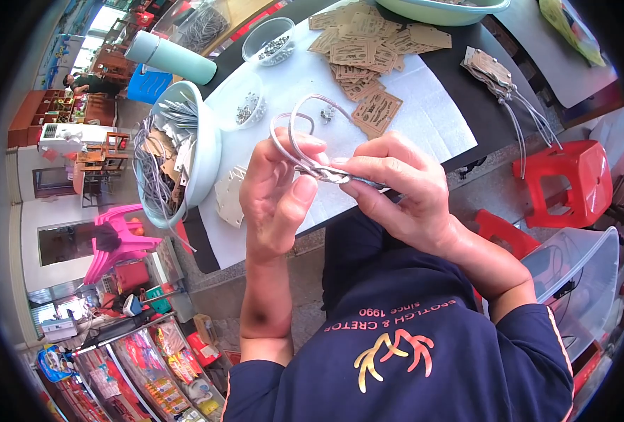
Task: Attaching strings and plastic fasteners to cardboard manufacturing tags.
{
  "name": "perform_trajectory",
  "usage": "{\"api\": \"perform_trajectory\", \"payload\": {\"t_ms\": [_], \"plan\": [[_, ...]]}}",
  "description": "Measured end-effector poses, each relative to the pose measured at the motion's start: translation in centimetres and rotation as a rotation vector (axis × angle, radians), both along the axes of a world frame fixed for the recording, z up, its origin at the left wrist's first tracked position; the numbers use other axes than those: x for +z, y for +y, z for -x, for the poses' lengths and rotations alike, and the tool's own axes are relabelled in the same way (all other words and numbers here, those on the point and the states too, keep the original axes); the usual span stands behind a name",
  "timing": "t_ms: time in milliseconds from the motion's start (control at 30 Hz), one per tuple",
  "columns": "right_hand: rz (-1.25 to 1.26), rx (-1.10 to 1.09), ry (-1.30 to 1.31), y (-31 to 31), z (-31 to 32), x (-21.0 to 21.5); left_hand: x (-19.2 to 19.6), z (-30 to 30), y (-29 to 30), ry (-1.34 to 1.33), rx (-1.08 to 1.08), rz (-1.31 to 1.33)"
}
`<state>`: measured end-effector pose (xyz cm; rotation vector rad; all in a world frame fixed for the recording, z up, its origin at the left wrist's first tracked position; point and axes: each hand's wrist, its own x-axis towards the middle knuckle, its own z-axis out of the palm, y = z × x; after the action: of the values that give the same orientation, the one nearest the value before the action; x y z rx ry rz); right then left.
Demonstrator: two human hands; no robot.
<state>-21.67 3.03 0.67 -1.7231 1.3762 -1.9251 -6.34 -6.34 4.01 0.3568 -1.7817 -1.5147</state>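
White paper covers the desk [424,105], brown card tags [368,46] unstrung near its far edge. Left hand [277,190] and right hand [396,186] pinch the grey looped cord [294,126], perhaps onto a tag.

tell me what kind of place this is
Likely a small piecework table by a shop. Both hands, left hand and right hand, pinch a grey cord loop; brown card tags and a bowl of cords lie on the table.
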Motion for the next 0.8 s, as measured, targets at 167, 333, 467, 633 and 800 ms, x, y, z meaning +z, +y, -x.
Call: {"api": "perform_trajectory", "payload": {"t_ms": [167, 333, 467, 633, 800], "plan": [[0.010, -0.029, 0.028, 0.0, -0.1, 0.1, 0.0, 0.0, 0.0, 0.001, -0.045, 0.041], [0.038, -0.046, 0.028, -0.1, -0.2, -0.3, -0.3, 0.2, -0.2, 0.022, -0.045, 0.087], [0.058, -0.037, 0.043, -0.2, -0.2, -0.3, -0.2, 0.1, -0.1, 0.028, -0.044, 0.096], [0.043, -0.002, -0.011, 0.0, -0.5, -0.5, -0.2, 0.0, 0.1, 0.020, -0.013, 0.066], [0.015, 0.030, -0.075, 0.2, -1.4, -0.7, 0.1, -0.2, 0.4, -0.001, -0.001, -0.055]]}}
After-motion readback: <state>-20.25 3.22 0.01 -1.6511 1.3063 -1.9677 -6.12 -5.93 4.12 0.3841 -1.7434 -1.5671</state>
